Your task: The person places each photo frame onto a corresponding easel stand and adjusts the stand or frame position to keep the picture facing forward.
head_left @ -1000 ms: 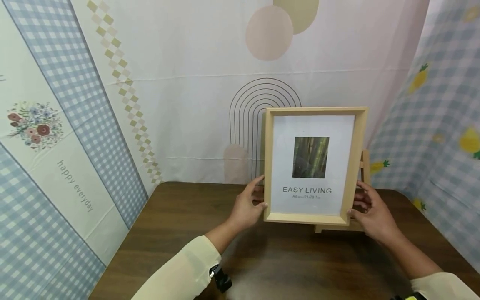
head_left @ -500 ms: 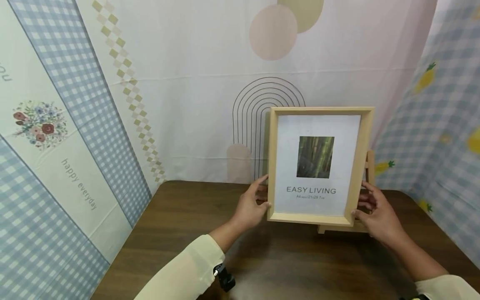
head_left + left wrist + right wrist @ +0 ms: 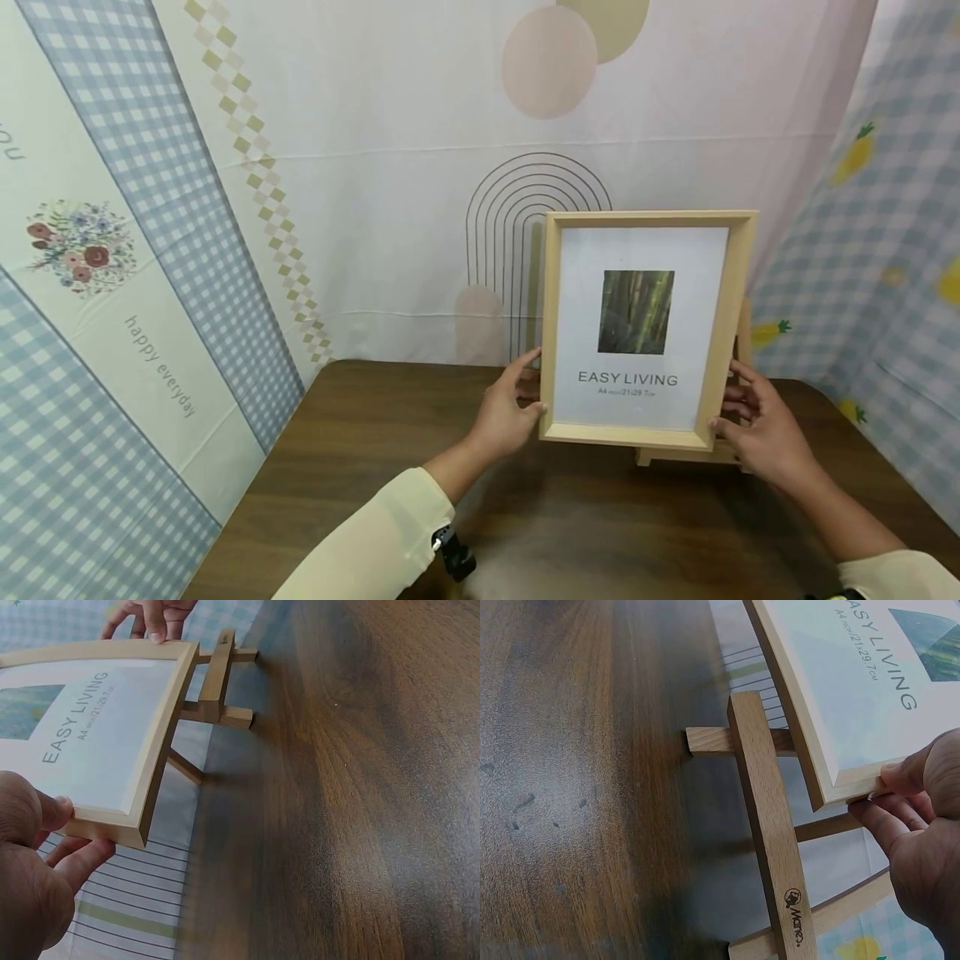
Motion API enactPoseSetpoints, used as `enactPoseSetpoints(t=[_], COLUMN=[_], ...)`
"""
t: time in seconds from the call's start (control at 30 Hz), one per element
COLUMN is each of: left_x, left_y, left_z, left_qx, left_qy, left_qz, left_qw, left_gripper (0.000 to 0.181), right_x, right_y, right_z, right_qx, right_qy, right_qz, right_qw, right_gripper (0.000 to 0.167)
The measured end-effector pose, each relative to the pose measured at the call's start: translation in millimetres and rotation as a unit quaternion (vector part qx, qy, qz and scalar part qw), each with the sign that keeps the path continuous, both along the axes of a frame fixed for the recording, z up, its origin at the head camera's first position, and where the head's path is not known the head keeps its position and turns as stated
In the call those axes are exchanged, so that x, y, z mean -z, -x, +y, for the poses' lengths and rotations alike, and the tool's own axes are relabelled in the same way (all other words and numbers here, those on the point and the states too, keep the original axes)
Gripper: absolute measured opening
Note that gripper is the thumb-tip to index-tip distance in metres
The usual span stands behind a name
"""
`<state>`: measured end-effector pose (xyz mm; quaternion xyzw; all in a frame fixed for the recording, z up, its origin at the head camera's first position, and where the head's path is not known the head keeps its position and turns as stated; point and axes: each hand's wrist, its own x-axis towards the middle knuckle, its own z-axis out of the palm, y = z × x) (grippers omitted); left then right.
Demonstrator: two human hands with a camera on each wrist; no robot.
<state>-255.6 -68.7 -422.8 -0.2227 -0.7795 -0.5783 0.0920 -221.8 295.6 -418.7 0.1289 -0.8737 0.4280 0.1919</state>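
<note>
A light wooden picture frame [image 3: 552, 333] with a white "EASY LIVING" insert and bamboo photo is held upright, tilted slightly. My left hand [image 3: 510, 410] pinches its left side near the lower corner, thumb in front and fingers behind. On the opposite side my right hand [image 3: 767, 433] grips the frame likewise. Behind it stands a small wooden easel [image 3: 686, 455], mostly hidden in the head view. In the right wrist view the easel's ledge bar [image 3: 769, 817] shows below the frame's bottom edge [image 3: 786, 705], with a gap between them.
The easel's feet [image 3: 238, 718] stand on a dark brown wooden table [image 3: 360, 450]. A pale printed cloth [image 3: 375, 250] hangs behind the table, with checked cloths [image 3: 892, 333] at the sides.
The picture frame and both hands have shifted slightly right, covering more of the easel's right leg. Both hands keep their hold. The head view has turned a little.
</note>
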Motion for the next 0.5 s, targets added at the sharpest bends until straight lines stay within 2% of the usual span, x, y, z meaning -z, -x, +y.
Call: enactPoseSetpoints(t=[0.5], left_x=[0.8], left_y=[1.5], left_z=[3.8], left_qx=[0.006], left_qy=[-0.008], left_qz=[0.012], left_qw=[0.9999], left_gripper=[0.085], right_x=[-1.7], right_y=[-3.3], right_z=[2.4], right_qx=[-0.004], right_qy=[0.005], right_qz=[-0.003], right_qw=[1.0], right_gripper=[0.087])
